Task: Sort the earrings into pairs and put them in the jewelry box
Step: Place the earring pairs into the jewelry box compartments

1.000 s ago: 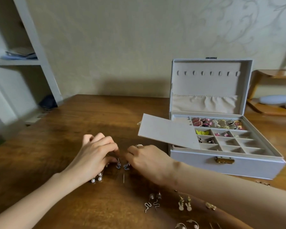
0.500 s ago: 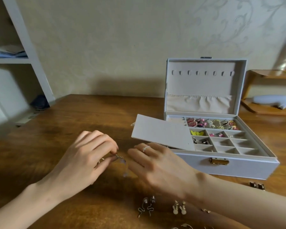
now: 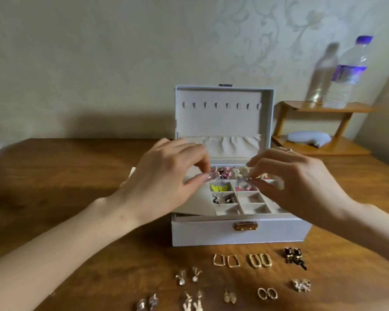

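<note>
Over the open jewelry box [image 3: 240,234], the left hand [image 3: 164,180] and right hand [image 3: 296,185] each pinch a small earring [image 3: 241,181], paired earrings [image 3: 259,260] lining the near tabletop [image 3: 54,176].

A pale cream wall [image 3: 99,52] fills the space above and beyond the fingers, plain on the left and printed with a faint swirling leaf pattern on the right. Below and around the fingers spreads a brown wooden table [image 3: 54,176] with visible grain. Up and to the right of the fingers stands a small orange wooden shelf [image 3: 323,108]; a clear plastic bottle [image 3: 346,75] with a purple cap stands on top, casting a soft shadow on the wall. A light grey cushion [image 3: 308,137] lies on its lower board.
</note>
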Demonstrator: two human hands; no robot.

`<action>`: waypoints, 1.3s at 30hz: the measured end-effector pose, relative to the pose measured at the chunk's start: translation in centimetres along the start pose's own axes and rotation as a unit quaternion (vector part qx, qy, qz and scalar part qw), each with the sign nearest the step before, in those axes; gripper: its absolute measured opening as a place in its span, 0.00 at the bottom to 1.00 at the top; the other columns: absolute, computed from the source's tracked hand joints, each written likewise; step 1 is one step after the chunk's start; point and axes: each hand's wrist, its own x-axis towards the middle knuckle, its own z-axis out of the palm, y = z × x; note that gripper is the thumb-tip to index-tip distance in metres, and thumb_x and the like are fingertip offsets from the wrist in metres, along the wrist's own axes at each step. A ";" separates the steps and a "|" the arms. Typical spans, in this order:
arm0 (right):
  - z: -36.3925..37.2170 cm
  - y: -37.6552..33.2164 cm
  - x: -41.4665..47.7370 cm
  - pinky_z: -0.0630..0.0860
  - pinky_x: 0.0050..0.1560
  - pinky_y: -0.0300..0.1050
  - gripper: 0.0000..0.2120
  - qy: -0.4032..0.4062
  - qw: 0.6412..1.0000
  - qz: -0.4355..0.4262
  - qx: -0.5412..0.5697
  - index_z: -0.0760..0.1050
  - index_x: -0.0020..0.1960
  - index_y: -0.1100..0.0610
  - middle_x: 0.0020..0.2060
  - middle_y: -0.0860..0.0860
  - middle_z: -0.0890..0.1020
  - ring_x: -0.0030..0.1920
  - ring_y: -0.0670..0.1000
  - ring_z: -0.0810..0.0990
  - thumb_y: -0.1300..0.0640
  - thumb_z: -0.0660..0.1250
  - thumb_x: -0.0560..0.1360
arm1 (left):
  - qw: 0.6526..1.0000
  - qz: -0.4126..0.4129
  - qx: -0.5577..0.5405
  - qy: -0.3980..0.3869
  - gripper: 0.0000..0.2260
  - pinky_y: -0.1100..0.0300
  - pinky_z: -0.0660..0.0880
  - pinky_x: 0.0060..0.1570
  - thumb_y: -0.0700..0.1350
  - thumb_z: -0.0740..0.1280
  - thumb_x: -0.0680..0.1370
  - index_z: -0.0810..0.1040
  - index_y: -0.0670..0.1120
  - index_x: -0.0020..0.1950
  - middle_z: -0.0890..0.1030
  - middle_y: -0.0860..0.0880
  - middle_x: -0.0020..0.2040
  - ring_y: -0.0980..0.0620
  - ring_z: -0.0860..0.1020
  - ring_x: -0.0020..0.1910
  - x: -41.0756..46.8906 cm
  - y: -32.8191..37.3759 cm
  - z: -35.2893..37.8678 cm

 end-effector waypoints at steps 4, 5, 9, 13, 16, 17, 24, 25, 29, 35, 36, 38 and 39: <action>0.4 2.6 -0.9 0.79 0.33 0.51 0.10 -0.007 0.998 0.058 -0.006 0.81 0.41 0.53 0.43 0.47 0.83 0.41 0.52 0.81 0.48 0.66 0.70 | 0.998 -0.021 -0.049 -0.031 0.05 0.63 0.68 0.46 0.44 0.71 0.72 0.76 0.47 0.42 0.79 0.54 0.39 0.56 0.75 0.41 2.9 0.9 3.6; 0.5 3.1 -1.1 0.79 0.33 0.51 0.10 -0.007 0.998 0.070 -0.004 0.81 0.41 0.53 0.43 0.46 0.82 0.40 0.52 0.81 0.48 0.66 0.70 | 0.997 -0.028 -0.061 -0.035 0.04 0.62 0.67 0.45 0.44 0.71 0.72 0.76 0.47 0.42 0.78 0.53 0.39 0.55 0.74 0.41 3.4 1.2 4.3; 0.6 4.4 -2.0 0.79 0.33 0.51 0.06 -0.009 0.994 0.105 0.001 0.81 0.40 0.52 0.42 0.46 0.83 0.38 0.50 0.80 0.50 0.69 0.69 | 0.992 -0.078 -0.079 -0.057 0.03 0.67 0.62 0.38 0.46 0.68 0.74 0.77 0.48 0.45 0.74 0.56 0.41 0.56 0.72 0.42 4.4 2.3 6.9; 0.6 4.9 -2.6 0.78 0.34 0.53 0.04 -0.022 0.992 0.123 0.016 0.81 0.41 0.51 0.43 0.46 0.82 0.39 0.51 0.80 0.51 0.71 0.69 | 0.982 -0.121 -0.102 -0.100 0.04 0.59 0.68 0.50 0.47 0.70 0.73 0.78 0.49 0.44 0.74 0.58 0.44 0.55 0.72 0.51 4.5 2.3 8.8; 0.7 5.1 -2.8 0.78 0.35 0.53 0.04 -0.024 0.991 0.128 0.027 0.81 0.41 0.52 0.44 0.46 0.82 0.38 0.49 0.79 0.52 0.71 0.69 | 0.977 -0.144 -0.090 -0.129 0.04 0.56 0.66 0.57 0.49 0.70 0.73 0.78 0.50 0.43 0.75 0.55 0.51 0.54 0.69 0.55 4.5 2.4 9.3; 0.7 5.0 -2.9 0.78 0.35 0.53 0.04 -0.025 0.991 0.128 0.030 0.81 0.41 0.52 0.44 0.46 0.82 0.37 0.49 0.79 0.51 0.71 0.69 | 0.976 -0.150 -0.083 -0.138 0.04 0.56 0.65 0.58 0.50 0.70 0.73 0.77 0.51 0.43 0.75 0.55 0.53 0.54 0.68 0.57 4.5 2.4 9.3; 1.3 4.6 -2.9 0.79 0.36 0.49 0.02 -0.038 0.990 0.130 0.036 0.81 0.41 0.52 0.45 0.46 0.82 0.40 0.49 0.79 0.54 0.73 0.70 | 0.968 -0.153 -0.037 -0.196 0.07 0.57 0.63 0.57 0.52 0.66 0.75 0.78 0.50 0.47 0.73 0.54 0.53 0.53 0.67 0.57 4.6 2.6 9.5; 1.4 4.6 -2.9 0.78 0.36 0.48 0.03 -0.043 0.990 0.130 0.035 0.81 0.41 0.52 0.45 0.46 0.82 0.40 0.49 0.80 0.54 0.73 0.70 | 0.968 -0.152 -0.036 -0.199 0.07 0.57 0.64 0.56 0.53 0.66 0.75 0.78 0.50 0.47 0.72 0.54 0.53 0.53 0.67 0.56 4.5 2.6 9.5; 1.7 4.3 -2.7 0.76 0.38 0.44 0.03 -0.072 0.988 0.132 0.041 0.81 0.42 0.52 0.47 0.46 0.82 0.44 0.48 0.80 0.53 0.73 0.70 | 0.967 -0.146 -0.042 -0.203 0.07 0.59 0.65 0.54 0.54 0.66 0.75 0.77 0.51 0.46 0.72 0.54 0.51 0.54 0.67 0.54 4.2 2.6 9.5; 1.2 4.4 -1.3 0.76 0.41 0.46 0.04 -0.096 0.979 0.157 0.091 0.82 0.43 0.52 0.44 0.45 0.81 0.42 0.45 0.78 0.53 0.72 0.70 | 0.962 -0.188 -0.125 -0.155 0.05 0.56 0.75 0.50 0.48 0.67 0.76 0.75 0.52 0.51 0.77 0.57 0.49 0.58 0.75 0.48 4.6 2.1 7.9; 1.1 4.4 -1.0 0.76 0.40 0.45 0.04 -0.099 0.978 0.153 0.099 0.82 0.43 0.52 0.43 0.46 0.81 0.41 0.45 0.78 0.53 0.72 0.70 | 0.960 -0.194 -0.139 -0.145 0.05 0.56 0.76 0.48 0.47 0.66 0.76 0.75 0.52 0.52 0.78 0.56 0.47 0.58 0.76 0.46 4.8 1.9 7.6; 0.9 4.6 -0.4 0.76 0.40 0.45 0.04 -0.119 0.976 0.149 0.101 0.82 0.43 0.52 0.42 0.46 0.82 0.41 0.45 0.78 0.52 0.72 0.70 | 0.959 -0.196 -0.156 -0.128 0.04 0.59 0.76 0.44 0.44 0.65 0.77 0.74 0.52 0.50 0.78 0.57 0.44 0.60 0.76 0.42 5.2 1.6 7.3; 0.8 4.6 -0.1 0.76 0.41 0.45 0.04 -0.134 0.975 0.151 0.096 0.82 0.43 0.52 0.42 0.47 0.82 0.41 0.46 0.78 0.52 0.72 0.70 | 0.959 -0.192 -0.164 -0.129 0.05 0.62 0.74 0.42 0.43 0.65 0.77 0.74 0.53 0.49 0.78 0.57 0.43 0.62 0.75 0.41 5.4 1.5 7.3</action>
